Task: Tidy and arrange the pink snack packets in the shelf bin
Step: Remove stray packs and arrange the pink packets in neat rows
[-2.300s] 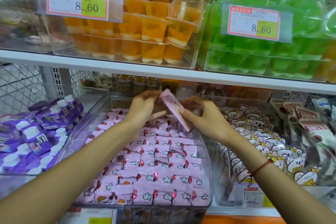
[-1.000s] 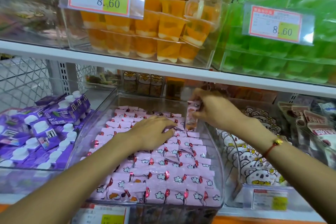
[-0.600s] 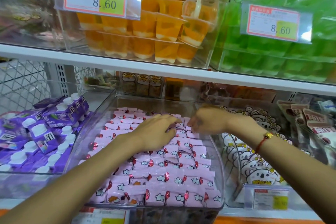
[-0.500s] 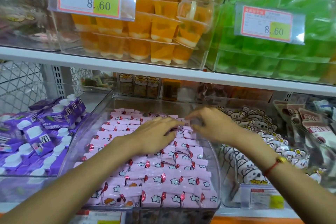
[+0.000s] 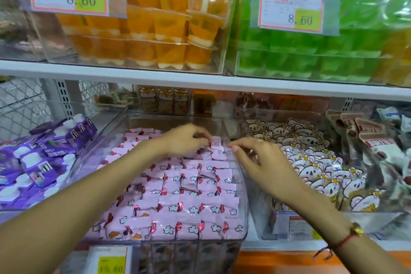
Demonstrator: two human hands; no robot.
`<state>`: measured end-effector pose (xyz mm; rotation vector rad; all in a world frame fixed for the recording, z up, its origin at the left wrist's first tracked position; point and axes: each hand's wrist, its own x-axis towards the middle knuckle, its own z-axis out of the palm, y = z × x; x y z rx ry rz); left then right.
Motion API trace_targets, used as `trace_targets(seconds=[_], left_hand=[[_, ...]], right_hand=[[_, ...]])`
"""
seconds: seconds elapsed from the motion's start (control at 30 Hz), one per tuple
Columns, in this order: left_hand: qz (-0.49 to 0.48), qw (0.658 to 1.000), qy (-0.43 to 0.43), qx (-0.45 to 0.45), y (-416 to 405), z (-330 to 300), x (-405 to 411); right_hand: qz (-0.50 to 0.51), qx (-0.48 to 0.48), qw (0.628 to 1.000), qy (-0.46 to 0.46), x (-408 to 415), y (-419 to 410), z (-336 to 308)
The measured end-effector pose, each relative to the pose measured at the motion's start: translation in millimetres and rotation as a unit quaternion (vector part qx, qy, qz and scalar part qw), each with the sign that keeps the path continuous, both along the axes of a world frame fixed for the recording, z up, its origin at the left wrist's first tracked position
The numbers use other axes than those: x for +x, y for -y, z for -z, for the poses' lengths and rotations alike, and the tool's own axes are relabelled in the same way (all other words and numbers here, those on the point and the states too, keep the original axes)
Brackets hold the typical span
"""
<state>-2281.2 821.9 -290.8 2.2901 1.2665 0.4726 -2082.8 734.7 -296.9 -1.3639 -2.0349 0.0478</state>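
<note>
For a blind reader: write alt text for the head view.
Two hands, left hand and right hand, reach over pink snack packets in a clear bin, on a store shelf between purple cartons and koala packets.

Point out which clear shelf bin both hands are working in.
The middle bin on the lower shelf, filled with pink snack packets. The left hand and right hand meet at its back; neighbouring bins hold purple cartons and koala packets.

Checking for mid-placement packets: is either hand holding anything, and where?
Left hand pinches a pink packet at its left edge; right hand holds nothing.
</note>
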Motion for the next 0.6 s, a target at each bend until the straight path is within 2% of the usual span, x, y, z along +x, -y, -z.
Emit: trace_targets(seconds=[0.1, 0.2, 0.27, 0.43, 0.53, 0.6], left_hand=[[-0.058, 0.996, 0.018, 0.06, -14.7, -2.9, 11.4], [-0.058, 0.99, -0.096, 0.08, -22.0, 5.0, 26.5], [-0.059, 0.985, -0.136, 0.086, -24.4, 9.5, 30.7], [-0.078, 0.986, -0.041, 0.139, -18.4, 7.6, 27.8], [-0.055, 0.988, -0.04, 0.136, -17.2, 6.9, 25.6], [-0.06, 0.991, -0.003, 0.119, -18.3, 8.5, 24.9]], right_hand=[[-0.022, -0.007, 0.999, -0.036, 3.2, -0.2, 1.1], [-0.015, -0.001, 0.998, -0.055, 5.9, -0.7, 0.9], [-0.012, -0.005, 0.998, -0.063, 6.3, -1.1, 1.9], [-0.012, -0.032, 0.997, -0.066, 4.5, -1.4, 4.2], [-0.011, -0.036, 0.996, -0.076, 3.4, -1.7, 4.2], [-0.007, -0.036, 0.996, -0.078, 2.2, -2.3, 3.5]])
